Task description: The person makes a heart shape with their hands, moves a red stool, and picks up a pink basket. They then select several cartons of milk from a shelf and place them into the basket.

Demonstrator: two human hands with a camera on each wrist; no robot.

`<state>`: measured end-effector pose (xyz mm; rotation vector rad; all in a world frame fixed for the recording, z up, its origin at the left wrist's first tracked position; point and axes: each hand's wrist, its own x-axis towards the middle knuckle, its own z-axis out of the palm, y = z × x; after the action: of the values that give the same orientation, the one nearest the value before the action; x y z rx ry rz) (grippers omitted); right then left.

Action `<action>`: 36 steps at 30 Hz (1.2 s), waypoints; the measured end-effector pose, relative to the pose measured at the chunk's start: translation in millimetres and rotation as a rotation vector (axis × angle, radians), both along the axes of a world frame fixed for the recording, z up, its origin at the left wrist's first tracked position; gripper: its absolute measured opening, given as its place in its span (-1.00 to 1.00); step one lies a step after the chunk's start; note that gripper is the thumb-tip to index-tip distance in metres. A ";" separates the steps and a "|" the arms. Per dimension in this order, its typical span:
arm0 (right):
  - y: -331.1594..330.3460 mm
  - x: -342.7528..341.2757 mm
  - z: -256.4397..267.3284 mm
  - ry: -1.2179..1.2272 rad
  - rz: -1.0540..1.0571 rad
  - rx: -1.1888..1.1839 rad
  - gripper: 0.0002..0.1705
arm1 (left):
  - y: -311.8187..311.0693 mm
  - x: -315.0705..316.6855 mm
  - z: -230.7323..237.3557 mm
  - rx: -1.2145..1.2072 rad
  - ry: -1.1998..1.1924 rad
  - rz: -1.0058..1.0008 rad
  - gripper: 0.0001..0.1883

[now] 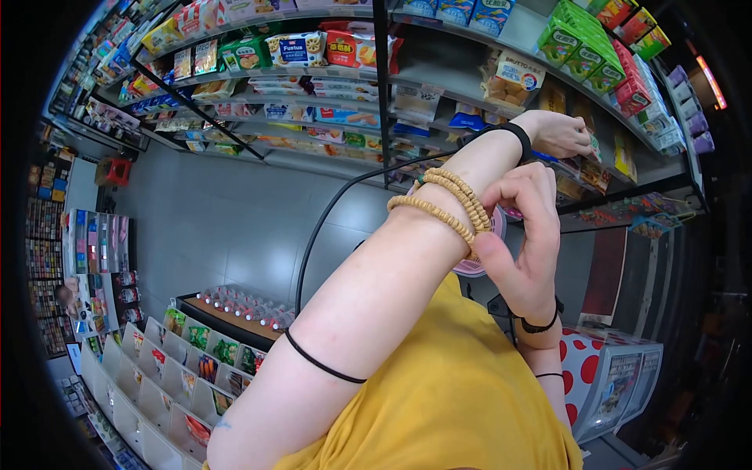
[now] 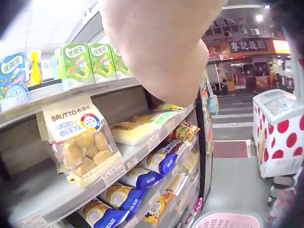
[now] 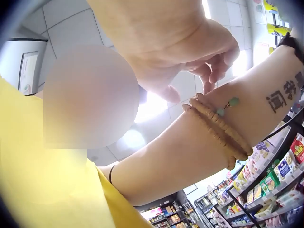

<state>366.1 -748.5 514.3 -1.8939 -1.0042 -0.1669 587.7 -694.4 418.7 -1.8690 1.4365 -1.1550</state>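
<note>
My left arm stretches toward the shelves, with a stacked wooden-bead bracelet (image 1: 454, 196) (image 3: 216, 126) around its forearm. The left hand (image 1: 558, 135) is at shelf height beside packaged food, its fingers loosely bent and no held item visible. In the left wrist view, skin of that hand (image 2: 159, 45) covers the top and its fingers are hidden. My right hand (image 1: 526, 235) (image 3: 175, 52) is over the left forearm at the beads, thumb and fingers bent and apart. Whether its fingertips touch the beads is unclear.
Shelves hold a BRUTTO bread bag (image 2: 80, 137), green drink cartons (image 2: 76, 64) and blue-ended packets (image 2: 142, 176). A pink basket (image 2: 228, 221) is low down, near a red-dotted freezer (image 2: 280, 137). A black cable (image 1: 313, 235) loops beside the left arm. Snack bins (image 1: 168, 376) stand at lower left.
</note>
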 end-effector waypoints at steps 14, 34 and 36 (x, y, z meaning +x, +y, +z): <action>19.7 -19.5 -9.2 -0.069 0.084 0.064 -0.60 | 25.3 4.3 12.8 0.037 0.043 0.067 -0.84; 22.7 -50.0 -44.9 -0.170 0.039 0.225 -0.51 | 19.4 15.8 92.0 -0.769 0.044 0.035 -0.89; 30.1 -51.9 -59.8 -0.017 0.037 0.405 -0.49 | 21.5 18.9 93.0 -0.810 0.009 0.013 -0.86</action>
<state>314.2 -718.4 454.5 -1.5065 -0.9361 -0.3387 606.6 -672.9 511.6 -2.3741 1.0150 -1.9131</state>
